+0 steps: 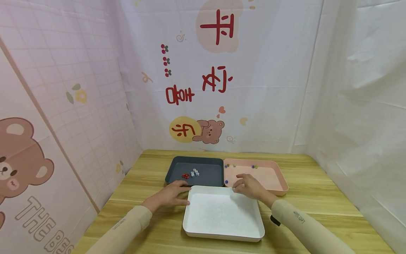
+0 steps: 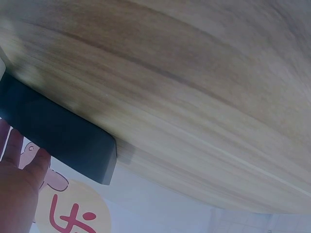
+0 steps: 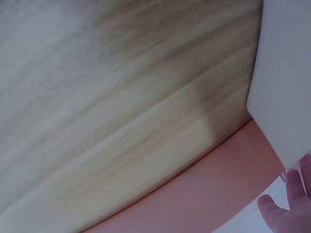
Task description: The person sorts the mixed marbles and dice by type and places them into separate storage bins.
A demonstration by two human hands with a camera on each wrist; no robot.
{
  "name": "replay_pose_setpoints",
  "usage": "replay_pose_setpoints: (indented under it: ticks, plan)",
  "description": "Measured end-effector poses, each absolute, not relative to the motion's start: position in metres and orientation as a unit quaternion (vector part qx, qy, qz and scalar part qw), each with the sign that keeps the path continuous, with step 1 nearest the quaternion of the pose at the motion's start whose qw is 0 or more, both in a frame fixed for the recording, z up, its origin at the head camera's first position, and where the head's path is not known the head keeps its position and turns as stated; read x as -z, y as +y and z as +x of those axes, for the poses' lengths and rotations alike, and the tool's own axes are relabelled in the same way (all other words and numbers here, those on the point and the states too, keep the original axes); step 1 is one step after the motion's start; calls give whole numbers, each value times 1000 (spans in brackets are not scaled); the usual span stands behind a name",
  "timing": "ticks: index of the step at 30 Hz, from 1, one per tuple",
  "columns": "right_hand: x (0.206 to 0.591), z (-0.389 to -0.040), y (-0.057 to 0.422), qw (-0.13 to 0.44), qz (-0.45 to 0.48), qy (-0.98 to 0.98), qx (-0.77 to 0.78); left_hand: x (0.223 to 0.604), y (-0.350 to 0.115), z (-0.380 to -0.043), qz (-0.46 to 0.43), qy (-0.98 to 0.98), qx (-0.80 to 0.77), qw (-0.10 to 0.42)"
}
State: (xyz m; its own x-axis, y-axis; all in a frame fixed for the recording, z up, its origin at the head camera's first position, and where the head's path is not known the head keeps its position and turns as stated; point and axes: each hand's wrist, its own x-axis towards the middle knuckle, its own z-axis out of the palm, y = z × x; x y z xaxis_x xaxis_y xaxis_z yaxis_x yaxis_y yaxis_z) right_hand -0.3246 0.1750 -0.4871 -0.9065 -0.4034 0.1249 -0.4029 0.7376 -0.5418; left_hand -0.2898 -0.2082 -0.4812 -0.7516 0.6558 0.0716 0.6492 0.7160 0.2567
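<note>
My left hand [image 1: 169,194] reaches over the left rim of a white tray [image 1: 222,231], its fingers spread and holding nothing. Its fingertips lie near the front edge of a dark blue-grey tray [image 1: 206,182], whose outer wall fills the lower left of the left wrist view. That tray holds red dice [image 1: 185,176] and several white dice [image 1: 195,173]. Over the white tray's far right rim, my right hand [image 1: 250,187] pinches a small clear marble [image 1: 233,189] at its fingertips. Just behind is a pink tray [image 1: 269,176] with several marbles [image 1: 254,167], including a blue marble [image 1: 226,182].
All three trays stand on a wood-grain table [image 1: 317,197], the dark and pink ones side by side behind the white one. A printed cloth [image 1: 260,88] hangs at the back, with more cloth along both sides.
</note>
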Motion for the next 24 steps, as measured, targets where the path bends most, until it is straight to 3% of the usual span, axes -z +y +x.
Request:
replay_pose_setpoints:
  ticks: [7, 24]
  plan:
    - [487, -334, 187, -20, -216, 921, 324, 482, -208, -290, 357, 925, -132, 10]
    - [483, -345, 216, -54, -116, 930, 344, 485, -209, -292, 353, 926, -133, 13]
